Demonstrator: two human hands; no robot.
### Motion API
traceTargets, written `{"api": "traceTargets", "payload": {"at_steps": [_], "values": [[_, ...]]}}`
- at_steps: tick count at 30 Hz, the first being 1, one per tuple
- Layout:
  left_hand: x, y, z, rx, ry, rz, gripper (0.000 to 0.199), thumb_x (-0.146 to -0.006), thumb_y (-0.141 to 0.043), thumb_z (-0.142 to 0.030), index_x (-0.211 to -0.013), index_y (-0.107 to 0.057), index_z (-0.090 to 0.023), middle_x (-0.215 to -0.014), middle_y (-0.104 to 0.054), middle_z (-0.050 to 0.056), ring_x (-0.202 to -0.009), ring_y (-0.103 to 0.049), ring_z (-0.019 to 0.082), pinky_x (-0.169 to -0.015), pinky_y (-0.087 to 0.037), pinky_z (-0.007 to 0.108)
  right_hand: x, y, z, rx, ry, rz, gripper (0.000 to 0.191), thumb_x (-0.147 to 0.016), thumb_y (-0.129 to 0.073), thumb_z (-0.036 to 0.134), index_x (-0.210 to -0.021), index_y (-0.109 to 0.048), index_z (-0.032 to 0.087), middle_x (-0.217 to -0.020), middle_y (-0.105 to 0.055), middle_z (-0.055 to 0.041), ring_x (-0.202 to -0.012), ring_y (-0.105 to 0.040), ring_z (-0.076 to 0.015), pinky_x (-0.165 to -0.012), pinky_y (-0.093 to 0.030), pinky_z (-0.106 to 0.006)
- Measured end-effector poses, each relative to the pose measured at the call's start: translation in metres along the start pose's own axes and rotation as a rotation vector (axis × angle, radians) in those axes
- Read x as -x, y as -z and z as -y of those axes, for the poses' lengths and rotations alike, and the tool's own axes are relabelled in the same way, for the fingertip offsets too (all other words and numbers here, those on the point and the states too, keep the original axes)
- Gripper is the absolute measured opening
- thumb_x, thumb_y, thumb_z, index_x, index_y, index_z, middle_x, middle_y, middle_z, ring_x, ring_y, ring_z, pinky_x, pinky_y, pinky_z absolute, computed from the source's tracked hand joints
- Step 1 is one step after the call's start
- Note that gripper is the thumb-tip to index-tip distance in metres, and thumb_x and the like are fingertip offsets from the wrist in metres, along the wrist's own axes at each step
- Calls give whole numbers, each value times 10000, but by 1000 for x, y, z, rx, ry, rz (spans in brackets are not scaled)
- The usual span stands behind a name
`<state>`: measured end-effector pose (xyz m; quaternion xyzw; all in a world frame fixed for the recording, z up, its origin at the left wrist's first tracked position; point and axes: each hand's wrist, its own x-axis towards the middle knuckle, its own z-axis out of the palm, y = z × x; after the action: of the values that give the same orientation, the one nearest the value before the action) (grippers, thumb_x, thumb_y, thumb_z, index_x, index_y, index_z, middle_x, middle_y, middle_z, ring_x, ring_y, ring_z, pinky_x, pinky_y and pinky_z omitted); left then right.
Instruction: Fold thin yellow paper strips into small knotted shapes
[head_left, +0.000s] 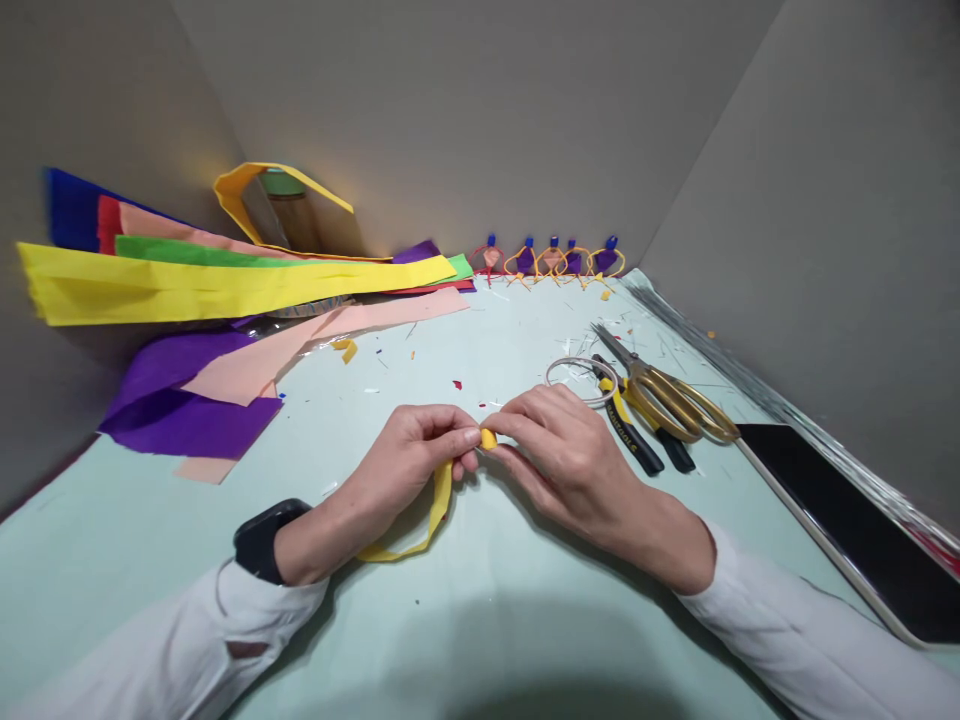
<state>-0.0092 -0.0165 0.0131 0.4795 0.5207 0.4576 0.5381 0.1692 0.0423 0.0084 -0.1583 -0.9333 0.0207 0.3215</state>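
Near the middle of the view, my left hand is closed in a pinch on a yellow strip, whose loose length curves down below the palm toward the left wrist. A small rolled part of the yellow strip shows between the fingertips of both hands. My right hand pinches that rolled part from the right, its thumb and index finger against it. What lies inside the roll is hidden.
Coloured strips and a purple sheet lie at the left. Small figures stand along the back. Gold scissors, pliers, a wire ring and a tablet are at the right. Thin wires line the right wall.
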Motion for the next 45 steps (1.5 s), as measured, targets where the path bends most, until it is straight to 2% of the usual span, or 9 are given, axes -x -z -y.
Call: {"api": "traceTargets", "payload": {"at_steps": [10,16,20,25,27,30,34,41,45], "values": [[2,-4,0,-194,-83,-21,276,-872,-564,-324,-661,-622,-157,-633,-618,3,-639,-529,130,-673,-404,262,-1,2,5,211,67,42,203,-929,-464,112,-858,-653,130,-760,-604,-75,-720,-470,-207,-686,-340,-351],[3,-7,-2,-255,-85,-73,194,-795,-648,-284,-653,-630,-153,-589,-567,-34,-591,-478,104,-602,-371,235,0,0,7,243,48,45,202,-912,-472,102,-808,-643,125,-744,-597,-75,-704,-464,-210,-675,-341,-362],[3,-6,2,-180,-82,-77,216,-803,-661,-285,-642,-633,-144,-578,-556,-32,-592,-473,94,-606,-366,226,1,0,7,167,30,11,222,-951,-474,154,-827,-655,120,-769,-625,-81,-718,-499,-207,-684,-368,-363],[3,-1,4,157,-16,23,184,-801,-692,-295,-705,-689,-139,-617,-585,-11,-574,-472,80,-573,-351,209,0,-2,6,-155,-80,-128,147,-935,-569,191,-1025,-645,102,-890,-664,-94,-819,-574,-199,-732,-441,-340],[2,-1,3,263,30,59,194,-778,-718,-295,-673,-685,-135,-587,-560,-14,-545,-452,73,-545,-332,205,-1,-3,6,-275,-97,-170,144,-925,-594,185,-1039,-637,109,-912,-663,-92,-850,-588,-190,-748,-465,-324],[3,-1,3,309,45,84,217,-767,-725,-290,-629,-676,-130,-564,-537,-12,-538,-437,75,-542,-321,210,-1,-3,6,-370,-111,-195,132,-917,-611,180,-1034,-642,127,-922,-657,-82,-869,-595,-179,-759,-481,-309],[3,-1,3,260,24,70,219,-765,-718,-273,-606,-669,-130,-593,-547,-2,-587,-439,93,-586,-328,228,0,-2,6,-349,-90,-204,107,-921,-602,166,-1010,-647,128,-894,-661,-75,-840,-583,-178,-747,-470,-316],[-1,1,6,175,-17,30,219,-755,-726,-264,-584,-660,-145,-596,-551,-7,-618,-448,106,-632,-338,245,-2,3,3,-259,-49,-122,123,-947,-546,161,-986,-654,115,-873,-659,-85,-817,-559,-194,-725,-428,-344],[-1,-1,3,206,28,38,200,-750,-731,-278,-612,-683,-142,-603,-584,2,-608,-480,107,-618,-355,240,-1,2,2,-233,-34,-99,140,-949,-535,150,-1007,-659,119,-889,-655,-87,-822,-554,-196,-724,-418,-346]]}}
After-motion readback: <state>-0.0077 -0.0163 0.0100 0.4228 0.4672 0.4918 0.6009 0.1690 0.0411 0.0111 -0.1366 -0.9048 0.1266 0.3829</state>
